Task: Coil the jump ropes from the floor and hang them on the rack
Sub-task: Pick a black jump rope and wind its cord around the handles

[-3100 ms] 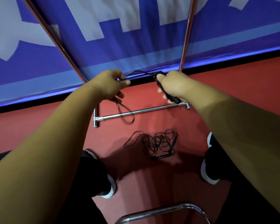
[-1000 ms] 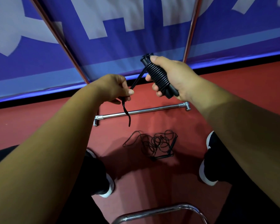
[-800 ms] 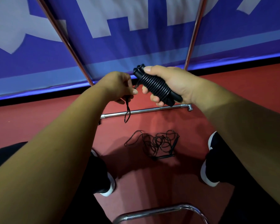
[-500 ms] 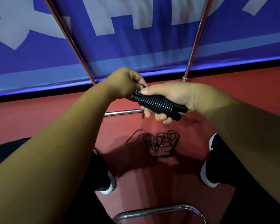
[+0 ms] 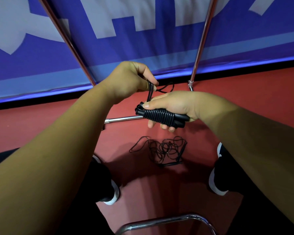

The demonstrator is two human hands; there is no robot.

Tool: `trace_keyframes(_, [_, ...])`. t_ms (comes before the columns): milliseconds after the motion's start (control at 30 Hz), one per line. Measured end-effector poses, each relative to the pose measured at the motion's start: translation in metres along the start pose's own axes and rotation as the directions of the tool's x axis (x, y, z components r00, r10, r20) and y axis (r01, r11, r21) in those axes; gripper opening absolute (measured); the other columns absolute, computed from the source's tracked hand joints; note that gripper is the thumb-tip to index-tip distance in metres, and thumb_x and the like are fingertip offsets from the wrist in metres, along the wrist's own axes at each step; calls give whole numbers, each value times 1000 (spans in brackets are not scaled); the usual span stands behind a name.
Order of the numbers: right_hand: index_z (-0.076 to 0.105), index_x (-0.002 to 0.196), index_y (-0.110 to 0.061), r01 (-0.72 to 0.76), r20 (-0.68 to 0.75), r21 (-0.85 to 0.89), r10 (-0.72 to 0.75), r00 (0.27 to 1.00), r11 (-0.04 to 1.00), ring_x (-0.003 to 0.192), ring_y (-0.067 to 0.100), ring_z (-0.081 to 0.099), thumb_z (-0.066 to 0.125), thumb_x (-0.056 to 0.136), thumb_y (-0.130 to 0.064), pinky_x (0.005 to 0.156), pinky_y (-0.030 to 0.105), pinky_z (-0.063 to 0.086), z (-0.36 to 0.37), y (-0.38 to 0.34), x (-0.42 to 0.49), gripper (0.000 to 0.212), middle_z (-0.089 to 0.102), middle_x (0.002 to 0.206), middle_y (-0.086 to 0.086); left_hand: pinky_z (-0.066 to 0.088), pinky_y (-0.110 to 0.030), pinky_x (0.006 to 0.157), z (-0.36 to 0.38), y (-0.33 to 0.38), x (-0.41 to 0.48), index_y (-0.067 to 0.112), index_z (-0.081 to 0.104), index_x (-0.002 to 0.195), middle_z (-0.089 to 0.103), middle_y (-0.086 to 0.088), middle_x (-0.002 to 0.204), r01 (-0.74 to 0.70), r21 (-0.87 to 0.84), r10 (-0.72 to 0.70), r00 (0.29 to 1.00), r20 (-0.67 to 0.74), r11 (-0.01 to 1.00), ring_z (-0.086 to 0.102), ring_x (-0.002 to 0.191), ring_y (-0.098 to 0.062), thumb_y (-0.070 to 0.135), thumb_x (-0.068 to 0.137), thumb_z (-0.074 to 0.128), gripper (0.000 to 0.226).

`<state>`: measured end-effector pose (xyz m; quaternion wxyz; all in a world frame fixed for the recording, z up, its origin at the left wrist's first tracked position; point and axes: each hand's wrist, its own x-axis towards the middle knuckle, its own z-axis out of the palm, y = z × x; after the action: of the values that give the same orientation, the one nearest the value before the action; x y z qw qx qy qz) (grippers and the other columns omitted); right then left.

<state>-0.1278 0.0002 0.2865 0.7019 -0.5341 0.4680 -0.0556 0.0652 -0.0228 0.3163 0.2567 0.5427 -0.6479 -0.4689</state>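
Black, tightly wound: grips the coiled jump rope (image 5: 159,117) in the right hand (image 5: 173,106), over the rack bar (image 5: 124,118); pinches its loose tail (image 5: 150,91) in the left hand (image 5: 126,80). Risks unwinding on any slackening of that pinch before tucking. Leaves second jump rope (image 5: 161,150) tangled on floor (image 5: 244,99).
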Motion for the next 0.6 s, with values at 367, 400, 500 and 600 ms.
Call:
trace_keyframes(367, [64, 109, -9, -39, -312, -105, 4, 950, 994, 57, 22, 65, 61, 106, -47, 49, 33, 54, -4, 12, 20, 39, 79, 96, 13, 48, -8, 76, 0, 9, -1, 21, 77, 91, 73, 8, 92, -170, 397, 145, 985, 93, 902, 65, 78, 4, -2, 81, 78, 25])
trace_keyframes(400, [62, 108, -10, -44, -347, -91, 9, 938, 995, 56, 22, 63, 59, 107, -45, 47, 32, 53, -5, 14, 22, 35, 76, 97, 14, 49, -8, 76, 0, 10, -1, 20, 78, 95, 73, 10, 94, -161, 426, 125, 986, 110, 890, 65, 80, 4, -2, 81, 78, 27])
trace_keyframes(500, [58, 111, -11, -67, -425, -66, 32, 904, 996, 59, 24, 59, 56, 106, -38, 48, 33, 51, -9, 18, 25, 27, 71, 99, 13, 56, -22, 80, 1, 8, 1, 21, 74, 105, 75, 7, 96, -88, 498, 33, 992, 120, 862, 70, 84, -5, 5, 80, 84, 32])
trace_keyframes(600, [58, 105, -9, -36, -436, -99, -11, 900, 994, 57, 24, 53, 53, 102, -30, 46, 31, 47, -6, 15, 25, 22, 65, 95, 11, 63, -35, 69, 2, -1, 2, 20, 65, 107, 76, 2, 86, 48, 595, -114, 991, 75, 802, 75, 70, -20, 14, 79, 89, 37])
